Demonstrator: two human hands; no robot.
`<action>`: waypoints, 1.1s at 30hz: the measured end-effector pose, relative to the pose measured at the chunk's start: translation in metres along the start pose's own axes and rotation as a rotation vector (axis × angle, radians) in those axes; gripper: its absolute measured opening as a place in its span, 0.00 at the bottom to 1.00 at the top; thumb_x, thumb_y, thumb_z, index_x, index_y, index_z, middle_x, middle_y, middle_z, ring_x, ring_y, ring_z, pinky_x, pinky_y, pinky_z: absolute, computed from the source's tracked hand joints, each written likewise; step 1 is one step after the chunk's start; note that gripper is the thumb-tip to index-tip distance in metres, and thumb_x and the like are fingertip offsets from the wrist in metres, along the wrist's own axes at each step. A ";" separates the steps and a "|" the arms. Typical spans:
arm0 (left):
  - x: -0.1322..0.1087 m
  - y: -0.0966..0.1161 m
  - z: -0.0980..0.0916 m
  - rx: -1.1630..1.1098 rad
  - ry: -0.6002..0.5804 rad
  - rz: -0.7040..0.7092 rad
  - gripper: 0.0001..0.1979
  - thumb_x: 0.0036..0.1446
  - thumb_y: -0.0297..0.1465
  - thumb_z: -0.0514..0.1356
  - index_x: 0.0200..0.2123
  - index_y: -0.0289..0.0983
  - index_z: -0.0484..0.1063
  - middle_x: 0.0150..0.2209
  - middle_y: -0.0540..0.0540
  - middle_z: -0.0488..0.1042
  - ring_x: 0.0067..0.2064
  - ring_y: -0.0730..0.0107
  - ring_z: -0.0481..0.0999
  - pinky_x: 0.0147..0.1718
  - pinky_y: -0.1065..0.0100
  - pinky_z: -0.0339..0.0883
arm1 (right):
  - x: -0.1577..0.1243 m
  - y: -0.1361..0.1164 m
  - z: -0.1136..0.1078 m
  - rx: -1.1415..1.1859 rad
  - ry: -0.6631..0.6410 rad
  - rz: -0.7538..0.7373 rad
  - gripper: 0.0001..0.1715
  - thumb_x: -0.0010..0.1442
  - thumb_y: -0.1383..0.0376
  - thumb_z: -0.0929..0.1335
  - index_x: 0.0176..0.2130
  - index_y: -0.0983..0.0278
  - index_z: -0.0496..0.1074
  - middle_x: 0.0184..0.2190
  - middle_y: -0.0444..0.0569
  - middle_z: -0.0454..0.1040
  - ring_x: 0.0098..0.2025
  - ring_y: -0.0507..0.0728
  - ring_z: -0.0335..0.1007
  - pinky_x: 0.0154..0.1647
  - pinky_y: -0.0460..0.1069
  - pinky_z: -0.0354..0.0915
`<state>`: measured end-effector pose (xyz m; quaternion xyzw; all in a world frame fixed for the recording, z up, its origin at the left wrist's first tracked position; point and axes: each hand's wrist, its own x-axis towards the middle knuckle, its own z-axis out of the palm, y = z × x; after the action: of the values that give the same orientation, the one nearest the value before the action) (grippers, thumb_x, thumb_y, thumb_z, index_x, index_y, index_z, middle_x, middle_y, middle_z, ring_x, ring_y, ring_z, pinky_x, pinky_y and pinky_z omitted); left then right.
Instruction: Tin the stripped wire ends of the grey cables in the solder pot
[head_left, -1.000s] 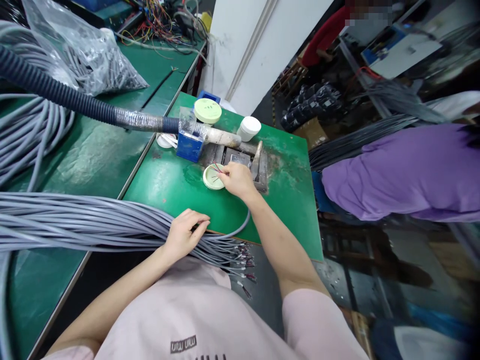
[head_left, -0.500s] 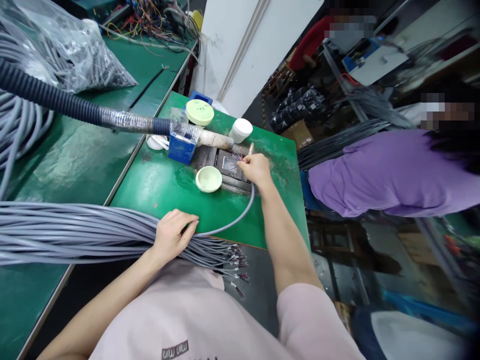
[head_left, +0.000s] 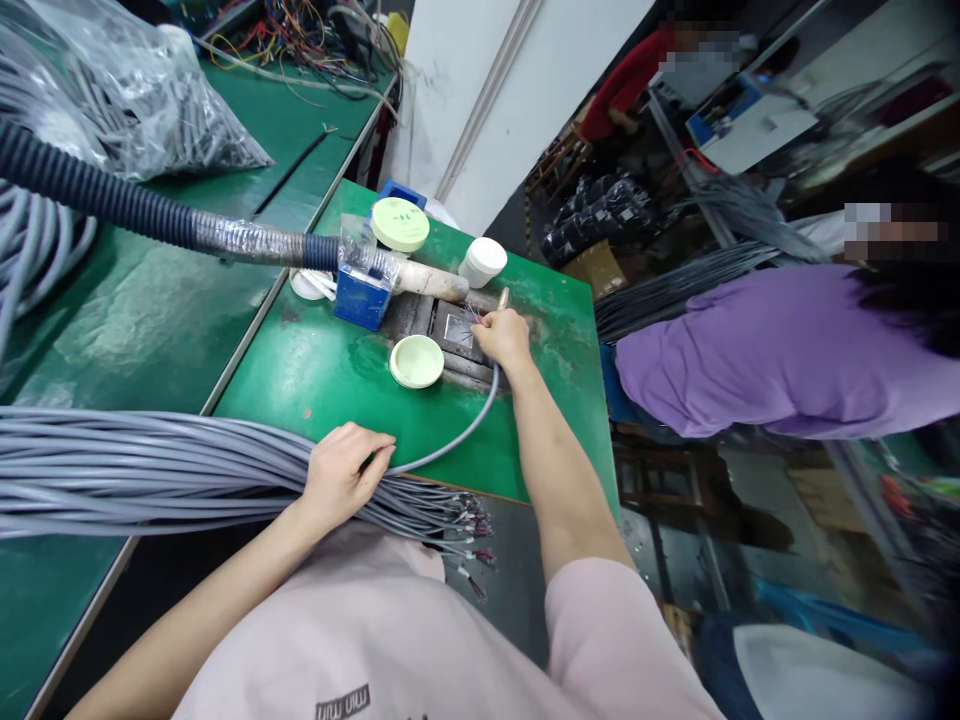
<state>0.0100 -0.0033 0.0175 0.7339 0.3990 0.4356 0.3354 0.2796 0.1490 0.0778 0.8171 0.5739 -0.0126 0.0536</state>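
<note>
My right hand (head_left: 504, 338) is closed on the end of a single grey cable (head_left: 457, 437), holding its thin coloured wire tips over a small metal pot (head_left: 454, 327) set in a grey block on the green table (head_left: 330, 375). A shallow pale green dish (head_left: 416, 360) sits just left of that hand. My left hand (head_left: 343, 476) rests on a thick bundle of grey cables (head_left: 150, 470) lying across my lap, its fingers curled around the bundle where the single cable leaves it. The bundle's stripped ends (head_left: 472, 530) hang off the table edge.
A corrugated dark hose (head_left: 135, 215) runs in from the left to a blue box (head_left: 362, 290) beside the pot. A pale green lid (head_left: 400, 223) and a white jar (head_left: 482, 261) stand behind. A person in purple (head_left: 765, 350) bends at the right. A plastic bag of cables (head_left: 150, 110) lies far left.
My right hand has moved the cable's wire tips from the pale green dish over to the metal pot. My left hand has stayed on the bundle.
</note>
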 end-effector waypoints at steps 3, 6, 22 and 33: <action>0.000 -0.001 0.001 -0.008 0.005 0.008 0.06 0.59 0.29 0.58 0.35 0.38 0.75 0.30 0.45 0.78 0.31 0.68 0.73 0.34 0.66 0.64 | -0.004 0.002 -0.007 0.009 0.017 -0.001 0.11 0.54 0.64 0.66 0.28 0.66 0.78 0.29 0.54 0.76 0.35 0.59 0.71 0.34 0.49 0.58; 0.000 -0.002 0.001 -0.014 0.002 0.010 0.06 0.58 0.29 0.58 0.36 0.38 0.75 0.31 0.45 0.78 0.31 0.68 0.73 0.34 0.66 0.64 | -0.017 0.001 -0.021 0.119 0.051 -0.088 0.14 0.54 0.62 0.66 0.22 0.66 0.73 0.21 0.47 0.70 0.28 0.54 0.65 0.29 0.47 0.53; -0.004 -0.004 0.005 0.072 0.054 0.118 0.05 0.60 0.28 0.57 0.37 0.35 0.74 0.31 0.46 0.78 0.31 0.70 0.73 0.32 0.68 0.64 | -0.069 -0.063 -0.015 -0.029 -0.097 -0.455 0.15 0.59 0.63 0.63 0.32 0.65 0.77 0.32 0.50 0.73 0.32 0.55 0.64 0.28 0.49 0.47; -0.003 -0.005 0.005 0.055 0.052 0.123 0.04 0.58 0.26 0.59 0.37 0.34 0.74 0.31 0.46 0.78 0.31 0.70 0.72 0.32 0.68 0.65 | -0.034 -0.008 -0.034 0.140 0.120 -0.177 0.15 0.53 0.61 0.66 0.20 0.66 0.72 0.19 0.45 0.67 0.24 0.52 0.59 0.26 0.48 0.47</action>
<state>0.0119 -0.0048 0.0103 0.7543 0.3738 0.4630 0.2773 0.2591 0.1233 0.1139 0.7642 0.6437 -0.0082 -0.0395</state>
